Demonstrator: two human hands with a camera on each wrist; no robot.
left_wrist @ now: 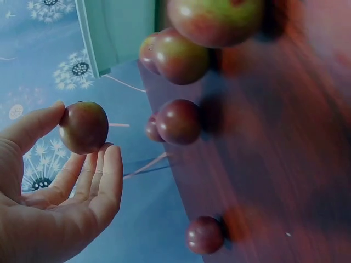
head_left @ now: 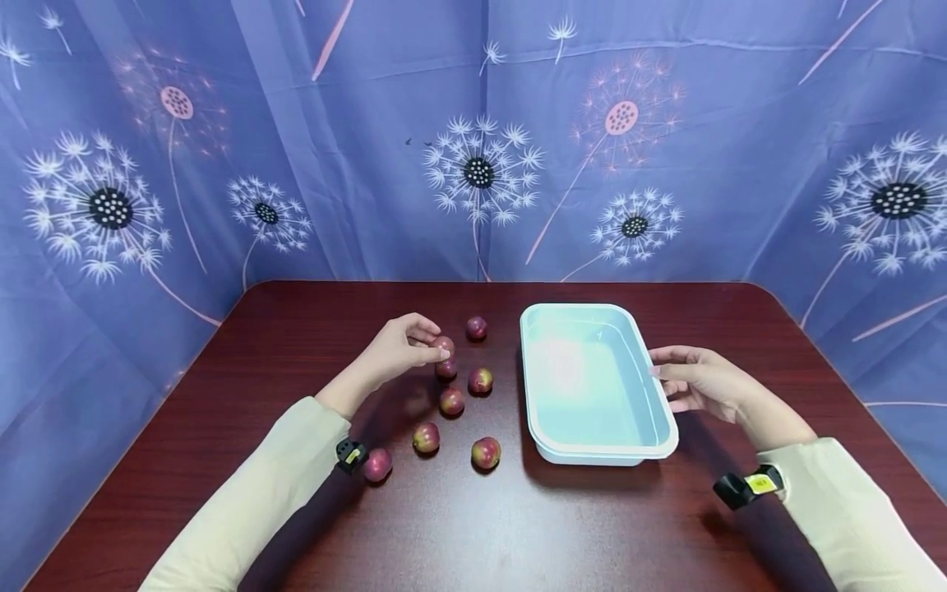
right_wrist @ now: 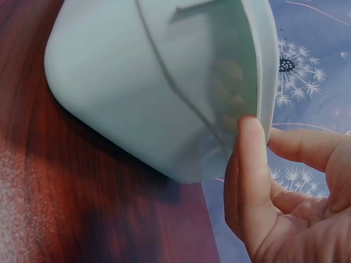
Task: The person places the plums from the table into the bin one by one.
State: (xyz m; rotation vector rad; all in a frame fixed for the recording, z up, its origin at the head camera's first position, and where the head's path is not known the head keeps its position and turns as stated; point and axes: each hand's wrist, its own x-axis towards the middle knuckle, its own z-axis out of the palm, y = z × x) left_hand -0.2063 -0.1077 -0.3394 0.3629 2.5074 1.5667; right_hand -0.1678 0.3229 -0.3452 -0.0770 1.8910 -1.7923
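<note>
My left hand (head_left: 403, 349) pinches a red plum (left_wrist: 84, 127) between thumb and fingertips, held up over the left-centre of the table. Below it in the head view, another plum (head_left: 446, 368) is partly covered. Several more reddish plums with yellow-green patches lie loosely around, among them a plum (head_left: 481, 380) and a nearer plum (head_left: 486, 453). On the right stands a pale blue plastic basin (head_left: 601, 450), with no plums inside. At the basin's right rim, my right hand (head_left: 706, 382) grips the edge, thumb at the rim and fingers against the outer wall.
The dark reddish wooden table (head_left: 296, 329) has a glossy top. A blue curtain (head_left: 370, 164) with dandelion prints hangs behind it and along both sides. One plum (head_left: 377, 465) lies close to the left wrist strap (head_left: 351, 455).
</note>
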